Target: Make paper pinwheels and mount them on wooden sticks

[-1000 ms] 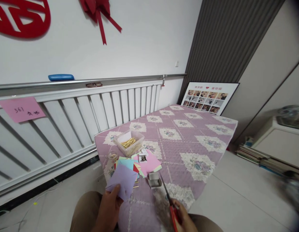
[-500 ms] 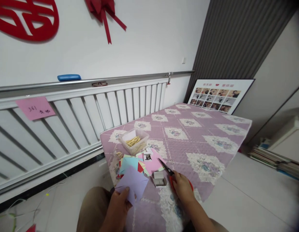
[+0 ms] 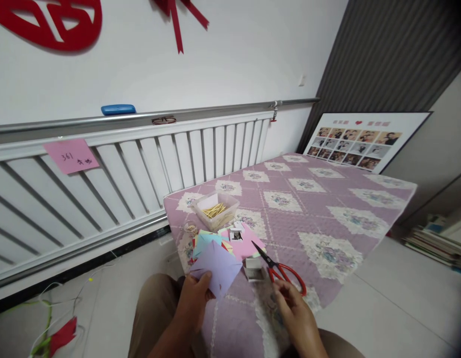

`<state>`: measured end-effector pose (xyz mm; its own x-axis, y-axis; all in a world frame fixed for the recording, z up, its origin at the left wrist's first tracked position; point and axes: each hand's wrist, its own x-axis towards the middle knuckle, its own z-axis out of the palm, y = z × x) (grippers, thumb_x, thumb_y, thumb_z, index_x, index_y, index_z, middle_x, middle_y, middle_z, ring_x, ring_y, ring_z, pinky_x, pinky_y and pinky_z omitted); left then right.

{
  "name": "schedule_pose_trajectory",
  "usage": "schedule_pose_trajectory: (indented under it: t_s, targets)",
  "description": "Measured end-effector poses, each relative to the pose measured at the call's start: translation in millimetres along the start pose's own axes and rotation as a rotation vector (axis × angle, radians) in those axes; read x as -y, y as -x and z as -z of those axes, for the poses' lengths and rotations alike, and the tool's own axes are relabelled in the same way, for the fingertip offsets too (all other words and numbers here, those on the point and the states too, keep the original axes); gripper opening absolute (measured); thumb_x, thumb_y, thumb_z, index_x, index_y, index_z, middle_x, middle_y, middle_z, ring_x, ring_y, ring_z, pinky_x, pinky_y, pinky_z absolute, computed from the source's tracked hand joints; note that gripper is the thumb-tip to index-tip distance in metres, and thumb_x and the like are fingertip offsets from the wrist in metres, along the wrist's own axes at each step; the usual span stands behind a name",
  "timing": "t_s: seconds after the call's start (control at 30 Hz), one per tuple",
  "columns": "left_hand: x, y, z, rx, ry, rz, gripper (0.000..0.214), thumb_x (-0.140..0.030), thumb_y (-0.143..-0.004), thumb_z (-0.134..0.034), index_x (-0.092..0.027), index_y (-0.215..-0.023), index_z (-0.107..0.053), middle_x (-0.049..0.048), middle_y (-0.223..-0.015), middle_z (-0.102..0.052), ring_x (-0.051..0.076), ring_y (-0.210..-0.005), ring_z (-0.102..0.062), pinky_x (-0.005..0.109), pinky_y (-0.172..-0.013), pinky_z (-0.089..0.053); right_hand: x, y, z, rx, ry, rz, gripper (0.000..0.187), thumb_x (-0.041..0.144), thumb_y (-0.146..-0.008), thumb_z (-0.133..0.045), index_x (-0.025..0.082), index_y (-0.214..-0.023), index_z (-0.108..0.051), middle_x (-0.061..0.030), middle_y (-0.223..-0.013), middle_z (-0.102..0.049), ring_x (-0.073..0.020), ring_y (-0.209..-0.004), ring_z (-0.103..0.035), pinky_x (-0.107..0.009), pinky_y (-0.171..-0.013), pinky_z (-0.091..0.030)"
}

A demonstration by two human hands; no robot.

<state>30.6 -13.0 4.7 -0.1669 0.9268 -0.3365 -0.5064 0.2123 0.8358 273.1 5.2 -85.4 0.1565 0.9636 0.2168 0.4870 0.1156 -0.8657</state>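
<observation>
My left hand (image 3: 196, 293) pinches a square of lilac paper (image 3: 220, 268) by its lower left edge; slits run in from the paper's corners. Just below the scissors (image 3: 277, 266) is my right hand (image 3: 293, 303), its fingers loosely curled and apart, with nothing visible in them. The scissors have red handles and black blades and lie on the tablecloth, blades pointing away to the left. Left of them sits a small open cardboard box (image 3: 254, 272). Behind the lilac square are sheets of coloured paper (image 3: 208, 242) and pink paper (image 3: 248, 243), with a small box of metal pieces (image 3: 236, 234) on top.
A clear plastic tub (image 3: 230, 205) with thin wooden sticks (image 3: 214, 211) stands near the table's left edge, by a small container (image 3: 191, 227). The patterned tablecloth (image 3: 290, 219) stretches back to a photo board (image 3: 357, 141). A white radiator (image 3: 215, 154) runs along the wall.
My right hand has let go of the scissors and drawn back toward me, leaving them on the tablecloth. My left hand still holds the lilac paper. The view has shifted slightly.
</observation>
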Motion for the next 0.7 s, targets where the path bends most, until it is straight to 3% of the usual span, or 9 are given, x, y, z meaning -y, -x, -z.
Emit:
schedule_pose_trajectory:
  t_s: [0.13, 0.27, 0.43, 0.57, 0.7]
  targets:
    - [-5, 0, -12.4, 0.005, 0.124, 0.025, 0.025, -0.028, -0.066, -0.067, -0.017, -0.086, -0.058, -0.0003, -0.071, -0.063, 0.013, -0.058, -0.056, 0.026, -0.057, -0.046, 57, 21, -12, 0.064, -0.187, 0.011, 0.018, 0.039, -0.08, -0.057, 0.021, -0.079, -0.06, -0.0026, -0.07, -0.065, -0.0189, -0.066, -0.063, -0.026, -0.06, -0.052]
    - [-8, 1, -21.2, 0.046, 0.125, 0.001, 0.026, -0.028, -0.065, -0.068, -0.018, -0.086, -0.057, 0.0, -0.07, -0.063, 0.014, -0.057, -0.055, 0.026, -0.056, -0.045, 96, 24, -14, 0.148, -0.253, 0.096, 0.016, 0.035, -0.082, -0.056, 0.02, -0.084, -0.059, -0.0036, -0.074, -0.065, -0.0179, -0.07, -0.064, -0.026, -0.065, -0.052]
    - [-10, 5, -26.3, 0.113, 0.096, -0.025, 0.021, -0.03, -0.068, -0.067, -0.019, -0.084, -0.06, -0.0016, -0.062, -0.06, 0.013, -0.052, -0.052, 0.025, -0.052, -0.042, 115, 13, -7, 0.275, -0.126, 0.286, 0.017, 0.026, -0.088, -0.047, 0.021, -0.1, -0.059, -0.0061, -0.088, -0.067, -0.0177, -0.081, -0.064, -0.028, -0.074, -0.052]
    - [-12, 9, -28.1, 0.183, 0.114, -0.033, 0.022, -0.032, -0.069, -0.066, -0.019, -0.086, -0.061, 0.0005, -0.068, -0.064, 0.014, -0.055, -0.054, 0.026, -0.055, -0.043, 123, 5, -8, 0.268, -0.031, 0.443, 0.024, 0.018, -0.086, -0.046, 0.021, -0.105, -0.058, -0.0051, -0.086, -0.068, -0.0168, -0.077, -0.064, -0.028, -0.07, -0.053]
    - [-11, 13, -23.7, 0.193, 0.124, -0.024, 0.013, -0.029, -0.071, -0.064, -0.019, -0.078, -0.06, -0.0011, -0.06, -0.06, 0.013, -0.05, -0.05, 0.024, -0.048, -0.038, 128, 5, -13, 0.247, 0.041, 0.487, 0.024, 0.014, -0.083, -0.045, 0.021, -0.102, -0.058, -0.0052, -0.088, -0.069, -0.017, -0.077, -0.066, -0.027, -0.069, -0.053]
